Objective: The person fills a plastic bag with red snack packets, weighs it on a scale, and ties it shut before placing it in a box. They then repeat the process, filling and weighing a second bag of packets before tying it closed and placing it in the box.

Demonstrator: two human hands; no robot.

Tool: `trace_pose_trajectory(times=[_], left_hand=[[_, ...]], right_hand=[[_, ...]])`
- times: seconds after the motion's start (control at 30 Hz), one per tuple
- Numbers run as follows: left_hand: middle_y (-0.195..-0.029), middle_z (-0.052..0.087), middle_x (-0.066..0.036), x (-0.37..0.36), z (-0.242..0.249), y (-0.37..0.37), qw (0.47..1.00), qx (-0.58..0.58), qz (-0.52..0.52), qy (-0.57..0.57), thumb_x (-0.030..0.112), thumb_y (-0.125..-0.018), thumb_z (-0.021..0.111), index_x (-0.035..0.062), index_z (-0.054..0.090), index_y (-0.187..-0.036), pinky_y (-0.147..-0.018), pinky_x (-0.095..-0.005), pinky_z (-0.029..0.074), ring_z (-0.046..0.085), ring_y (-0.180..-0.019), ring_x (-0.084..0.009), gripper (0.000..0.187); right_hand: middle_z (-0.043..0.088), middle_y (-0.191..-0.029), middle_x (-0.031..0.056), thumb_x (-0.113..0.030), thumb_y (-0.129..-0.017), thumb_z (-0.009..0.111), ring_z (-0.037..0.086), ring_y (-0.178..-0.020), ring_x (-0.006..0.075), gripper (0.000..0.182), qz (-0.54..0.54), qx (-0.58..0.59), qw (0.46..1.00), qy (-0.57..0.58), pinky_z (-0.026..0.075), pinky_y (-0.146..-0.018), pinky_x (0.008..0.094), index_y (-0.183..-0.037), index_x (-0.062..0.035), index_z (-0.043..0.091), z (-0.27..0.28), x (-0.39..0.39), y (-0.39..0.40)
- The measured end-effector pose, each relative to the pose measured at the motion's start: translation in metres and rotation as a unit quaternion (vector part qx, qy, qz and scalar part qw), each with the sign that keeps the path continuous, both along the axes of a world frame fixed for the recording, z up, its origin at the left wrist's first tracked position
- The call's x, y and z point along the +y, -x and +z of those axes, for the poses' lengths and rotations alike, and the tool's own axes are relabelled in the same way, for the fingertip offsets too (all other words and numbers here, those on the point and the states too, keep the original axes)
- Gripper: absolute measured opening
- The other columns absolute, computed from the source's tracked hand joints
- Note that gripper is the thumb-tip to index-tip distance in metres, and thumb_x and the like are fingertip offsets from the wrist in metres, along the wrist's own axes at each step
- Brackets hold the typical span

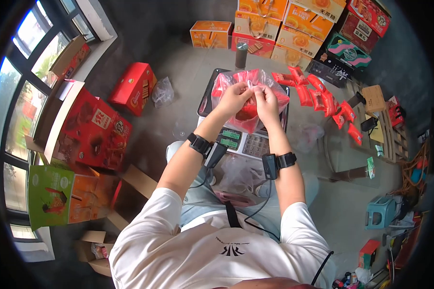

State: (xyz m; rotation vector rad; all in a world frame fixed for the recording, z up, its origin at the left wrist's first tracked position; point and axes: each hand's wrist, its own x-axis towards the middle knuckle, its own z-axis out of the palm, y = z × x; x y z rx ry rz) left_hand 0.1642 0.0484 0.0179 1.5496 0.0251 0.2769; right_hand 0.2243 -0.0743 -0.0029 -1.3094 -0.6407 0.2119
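Note:
A clear plastic bag (217, 91) filled with red packets rests on the platform of a digital weighing scale (248, 144). My left hand (236, 98) pinches the top edge of the bag near its middle. Close beside it, my right hand (266, 102) grips the same gathered edge, thumbs nearly meeting. The green displays and keypad of the scale face me below my wrists. To the right of the bag, several small red packets (318, 98) lie spread over the glass table.
Stacked orange gift boxes (258, 24) stand behind the table, with darker boxes (347, 50) at their right. A crumpled plastic bag (163, 92) and a red box (134, 89) lie at the left. Large open cartons (89, 127) line the window side. A blue stool (380, 212) stands at right.

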Motion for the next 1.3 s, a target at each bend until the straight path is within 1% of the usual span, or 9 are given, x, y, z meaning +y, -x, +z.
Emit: trace_pose_trajectory(times=[0.1,0.27,0.4,0.53,0.63,0.87,1.0,1.1,1.3], left_hand=[[-0.071,0.061,-0.004,-0.010,-0.001,0.003,0.990,-0.060,0.103,-0.073,0.014,-0.091,0.059,-0.0005,0.062,-0.092,-0.059,-0.0235,0.046,0.057,-0.066,-0.0083,0.015],[-0.073,0.062,-0.012,-0.015,0.000,0.013,0.875,-0.227,0.212,-0.371,0.005,-0.081,0.063,0.0020,0.065,-0.097,-0.062,-0.0327,0.049,0.062,-0.066,-0.0242,0.016],[-0.079,0.060,-0.014,-0.015,0.002,0.020,0.873,-0.232,0.220,-0.368,0.005,-0.076,0.064,0.0041,0.066,-0.093,-0.062,-0.0398,0.050,0.062,-0.072,-0.0306,0.017],[-0.078,0.059,-0.014,-0.021,0.006,0.023,0.912,-0.193,0.171,-0.319,0.008,-0.080,0.063,0.0011,0.064,-0.095,-0.063,-0.0377,0.049,0.060,-0.071,-0.0316,0.017],[-0.077,0.059,-0.016,-0.031,0.009,0.030,0.947,-0.127,0.126,-0.266,0.012,-0.082,0.063,-0.0008,0.064,-0.094,-0.063,-0.0368,0.048,0.060,-0.071,-0.0315,0.018],[-0.078,0.063,-0.017,-0.032,-0.001,0.032,0.950,-0.133,0.083,-0.271,0.013,-0.083,0.064,-0.0015,0.064,-0.091,-0.062,-0.0347,0.048,0.062,-0.067,-0.0295,0.017],[-0.075,0.061,-0.008,-0.028,-0.011,0.040,0.983,-0.027,0.059,-0.169,0.015,-0.087,0.063,-0.0018,0.064,-0.090,-0.064,-0.0268,0.047,0.059,-0.072,-0.0121,0.017],[-0.073,0.060,-0.017,-0.026,-0.017,0.036,0.938,-0.134,0.195,-0.252,0.016,-0.084,0.063,-0.0022,0.062,-0.079,-0.064,-0.0399,0.043,0.057,-0.067,-0.0315,0.019],[-0.076,0.060,-0.016,0.047,-0.001,0.002,0.879,-0.084,0.375,-0.283,0.020,-0.083,0.064,-0.0013,0.062,-0.076,-0.065,-0.0411,0.042,0.056,-0.073,-0.0327,0.022]], right_hand=[[0.064,-0.071,0.0076,-0.021,-0.095,0.056,0.061,-0.064,0.0120,0.021,-0.217,-0.139,0.964,0.063,0.049,-0.061,0.0276,-0.092,-0.0005,0.058,-0.002,0.006,0.011],[0.066,-0.073,0.0106,-0.019,-0.093,0.058,0.064,-0.065,0.0156,0.020,-0.239,-0.074,0.968,0.034,0.049,-0.061,0.0288,-0.094,0.0003,0.058,-0.001,0.002,0.011],[0.064,-0.071,0.0081,-0.014,-0.090,0.056,0.060,-0.064,0.0121,0.016,-0.106,-0.062,0.976,0.180,0.048,-0.064,0.0279,-0.098,-0.0003,0.055,-0.013,-0.019,-0.002],[0.063,-0.083,0.0162,-0.006,-0.084,0.053,0.064,-0.074,0.0212,0.013,0.082,-0.022,0.995,0.051,0.048,-0.066,0.0313,-0.095,0.0018,0.052,0.010,-0.036,0.032],[0.060,-0.078,0.0157,-0.004,-0.071,0.065,0.058,-0.076,0.0347,0.019,-0.082,-0.278,0.928,0.236,0.046,-0.070,0.0422,-0.082,-0.0014,0.049,0.016,-0.042,0.054],[0.057,-0.072,0.0104,-0.010,-0.078,0.063,0.057,-0.072,0.0315,0.014,-0.250,-0.437,0.826,0.253,0.044,-0.080,0.0440,-0.076,-0.0037,0.051,-0.005,-0.048,0.063],[0.060,-0.079,0.0097,-0.012,-0.083,0.060,0.058,-0.078,0.0308,0.009,-0.233,-0.399,0.844,0.273,0.044,-0.084,0.0444,-0.080,-0.0036,0.057,-0.009,-0.047,0.070],[0.065,-0.104,0.0095,-0.014,-0.089,0.054,0.059,-0.097,0.0291,0.016,-0.302,-0.379,0.858,0.171,0.039,-0.092,0.0457,-0.096,-0.0045,0.065,-0.008,-0.041,0.066],[0.067,-0.084,0.0065,-0.016,-0.093,0.048,0.061,-0.083,0.0272,0.020,-0.439,-0.373,0.790,0.207,0.040,-0.087,0.0444,-0.084,-0.0057,0.063,0.006,-0.057,0.021]])
